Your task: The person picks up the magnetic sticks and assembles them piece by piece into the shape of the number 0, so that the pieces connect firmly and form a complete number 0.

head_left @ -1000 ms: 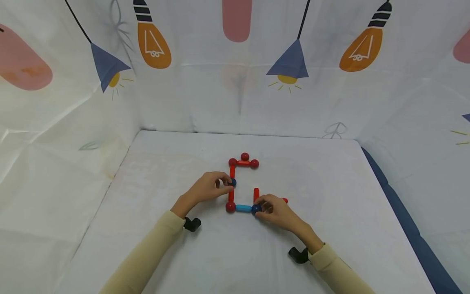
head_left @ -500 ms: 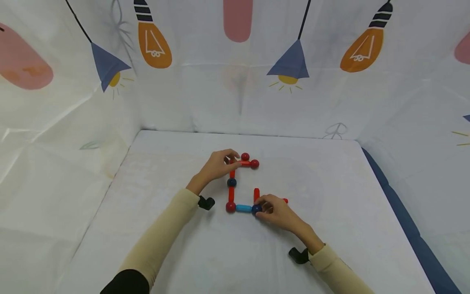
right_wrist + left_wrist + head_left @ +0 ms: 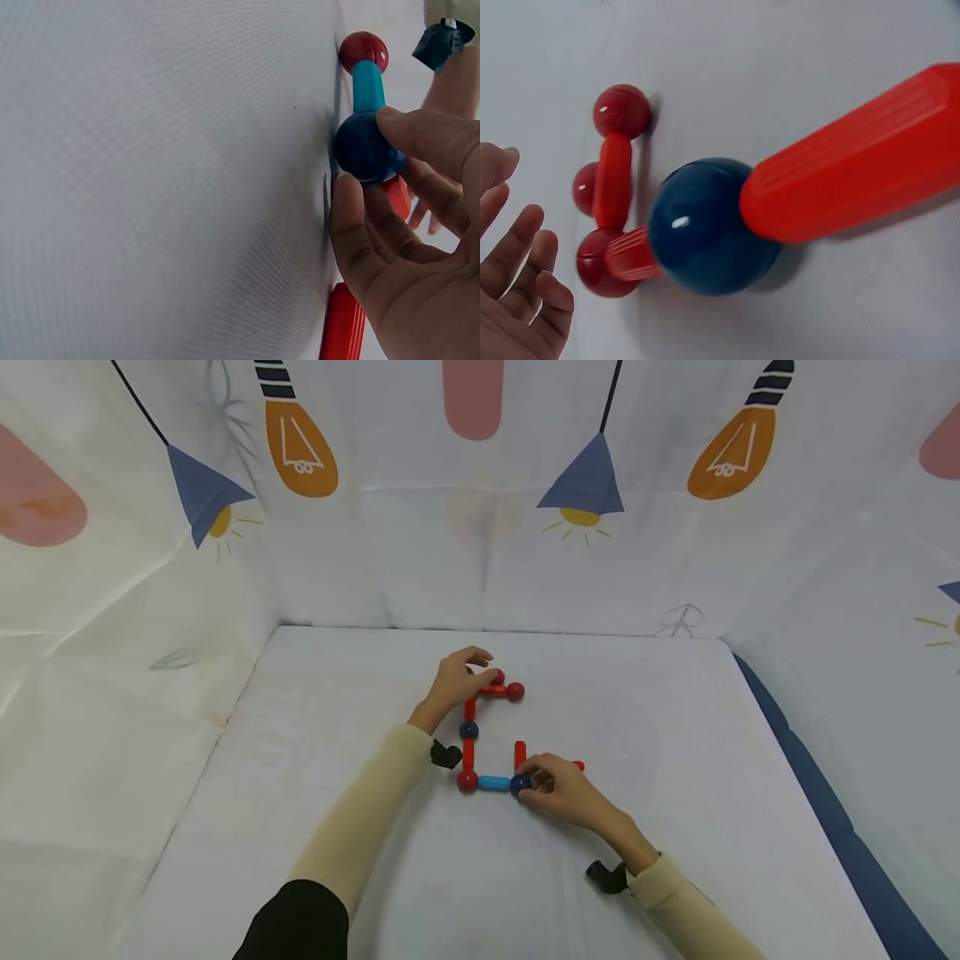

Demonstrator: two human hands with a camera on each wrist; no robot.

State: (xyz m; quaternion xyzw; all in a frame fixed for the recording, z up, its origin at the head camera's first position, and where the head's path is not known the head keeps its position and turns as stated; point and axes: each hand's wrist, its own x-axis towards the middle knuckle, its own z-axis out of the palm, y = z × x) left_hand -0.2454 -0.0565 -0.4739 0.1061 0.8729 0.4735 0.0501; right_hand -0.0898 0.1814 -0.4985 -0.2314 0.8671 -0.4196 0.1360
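In the head view, red rods and balls form a bent chain on the table. My left hand [image 3: 457, 678] is over its far corner; the left wrist view shows its fingers [image 3: 526, 259] loosely bent with nothing between them. Beside them are a loose red ball [image 3: 585, 187] and a red rod [image 3: 614, 180] with a red ball [image 3: 621, 112] at its end. My right hand [image 3: 564, 788] pinches a dark blue ball [image 3: 364, 148] between thumb and fingers at the near end. That ball joins a light blue rod [image 3: 367, 86] and an upright-pointing red rod [image 3: 520, 755].
Another dark blue ball [image 3: 468, 730] links two red rods on the chain's left side. A near corner red ball [image 3: 467, 781] joins the light blue rod. Another red rod [image 3: 343, 322] lies beyond my right hand. Printed cloth [image 3: 420, 560] hangs behind the white table [image 3: 337, 693].
My left hand has moved away from the middle dark blue ball, up and rightward to the far corner. The right hand stays on its dark blue ball.
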